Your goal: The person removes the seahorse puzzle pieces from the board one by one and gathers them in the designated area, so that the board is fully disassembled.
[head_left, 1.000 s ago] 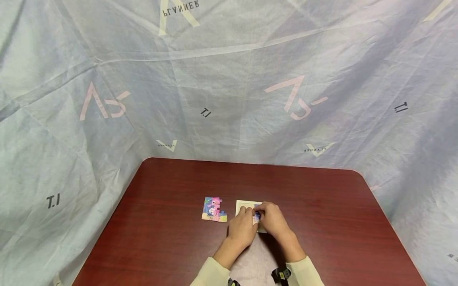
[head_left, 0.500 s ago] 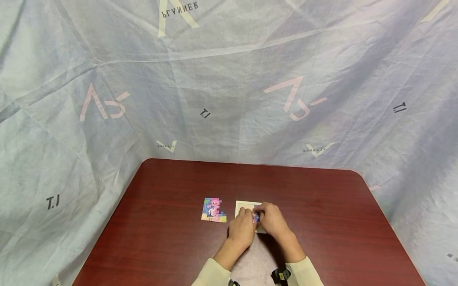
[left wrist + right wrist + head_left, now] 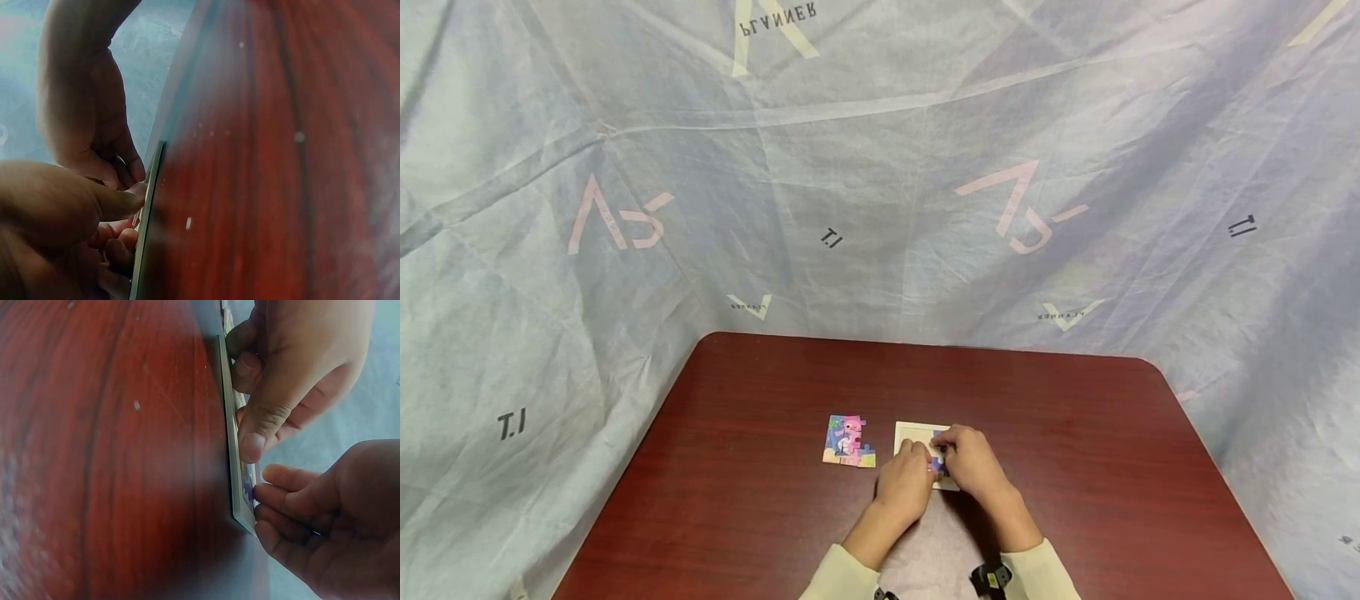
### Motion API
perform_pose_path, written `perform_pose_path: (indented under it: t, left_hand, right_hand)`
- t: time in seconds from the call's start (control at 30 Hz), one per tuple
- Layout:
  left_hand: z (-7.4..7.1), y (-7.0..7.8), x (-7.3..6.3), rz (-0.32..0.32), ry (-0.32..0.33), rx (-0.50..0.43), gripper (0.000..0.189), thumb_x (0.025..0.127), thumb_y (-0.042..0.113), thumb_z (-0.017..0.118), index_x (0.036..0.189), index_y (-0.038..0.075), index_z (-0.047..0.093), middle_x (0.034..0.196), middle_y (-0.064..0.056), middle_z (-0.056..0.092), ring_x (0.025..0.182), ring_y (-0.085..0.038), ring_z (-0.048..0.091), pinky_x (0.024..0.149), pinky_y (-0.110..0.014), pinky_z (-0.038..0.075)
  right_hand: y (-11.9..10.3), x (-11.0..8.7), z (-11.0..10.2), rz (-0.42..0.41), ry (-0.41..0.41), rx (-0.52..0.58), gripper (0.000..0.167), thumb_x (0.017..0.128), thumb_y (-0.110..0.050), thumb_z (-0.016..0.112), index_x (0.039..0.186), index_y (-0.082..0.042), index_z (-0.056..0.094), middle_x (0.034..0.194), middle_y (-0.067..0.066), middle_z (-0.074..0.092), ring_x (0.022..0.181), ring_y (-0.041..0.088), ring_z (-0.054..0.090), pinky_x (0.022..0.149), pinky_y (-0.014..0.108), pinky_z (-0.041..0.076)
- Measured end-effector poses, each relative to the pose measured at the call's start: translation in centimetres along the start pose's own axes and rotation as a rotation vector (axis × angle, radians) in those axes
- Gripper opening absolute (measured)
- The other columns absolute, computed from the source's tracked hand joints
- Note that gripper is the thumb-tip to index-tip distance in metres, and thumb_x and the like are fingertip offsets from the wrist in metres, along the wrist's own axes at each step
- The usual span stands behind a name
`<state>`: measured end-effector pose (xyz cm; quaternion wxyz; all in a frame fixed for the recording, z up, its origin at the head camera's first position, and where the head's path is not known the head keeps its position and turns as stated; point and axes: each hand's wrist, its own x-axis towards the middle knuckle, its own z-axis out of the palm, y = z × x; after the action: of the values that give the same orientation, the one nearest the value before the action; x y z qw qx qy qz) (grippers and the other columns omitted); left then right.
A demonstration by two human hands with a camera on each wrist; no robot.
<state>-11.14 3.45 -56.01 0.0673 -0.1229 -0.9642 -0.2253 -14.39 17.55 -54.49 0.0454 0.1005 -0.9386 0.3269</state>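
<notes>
A square puzzle tray with a pale rim lies on the table, partly hidden under both hands. My left hand covers its near left side. In the right wrist view, the left thumb is down at the tray, and the fingers curl behind it at a puzzle piece. My right hand is over the tray's right side, its fingertips touching the pieces along the edge. Blue and purple puzzle pieces show between the hands. Left of the tray lies a joined puzzle section with a pink animal.
The dark red wooden table spreads around the tray on all sides. Grey-white printed cloth hangs behind it and at both sides. Black straps with small devices sit at the sleeve cuffs.
My left hand has shifted slightly left and toward me, and the blue and purple pieces between the hands sit a little nearer. The right hand stays almost in place. The joined section has not moved.
</notes>
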Motion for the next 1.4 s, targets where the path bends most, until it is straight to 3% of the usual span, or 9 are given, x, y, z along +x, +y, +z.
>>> perform_pose_path:
  t: [0.5,1.03,1.4]
  left_hand:
    - [-0.23,-0.1,0.07,0.024,-0.013,-0.001,0.027,0.089,0.027,0.083,0.096,0.011,0.063,0.091,-0.005,0.057,0.07,-0.021,0.064,0.059,-0.032,0.052]
    - [0.37,0.14,0.01,0.038,0.062,0.098,0.032,0.085,0.027,0.086,0.092,0.006,0.063,0.087,-0.007,0.057,0.064,-0.021,0.064,0.053,-0.034,0.053]
    - [0.1,0.31,-0.36,0.035,0.062,0.105,0.03,0.086,0.025,0.084,0.092,0.005,0.063,0.087,-0.008,0.058,0.066,-0.022,0.065,0.056,-0.033,0.054]
  right_hand:
    - [0.02,0.01,-0.31,-0.008,0.012,0.003,0.03,0.085,0.015,0.062,0.094,-0.003,0.083,0.093,0.007,0.078,0.091,0.024,0.074,0.085,0.044,0.061]
    - [0.27,0.13,-0.03,-0.023,0.015,-0.005,0.03,0.084,0.016,0.062,0.093,-0.003,0.083,0.093,0.007,0.078,0.092,0.024,0.075,0.085,0.044,0.061]
    - [0.16,-0.07,0.07,-0.04,0.026,0.003,0.03,0.083,0.017,0.064,0.093,-0.003,0.083,0.093,0.008,0.079,0.092,0.026,0.076,0.086,0.045,0.061]
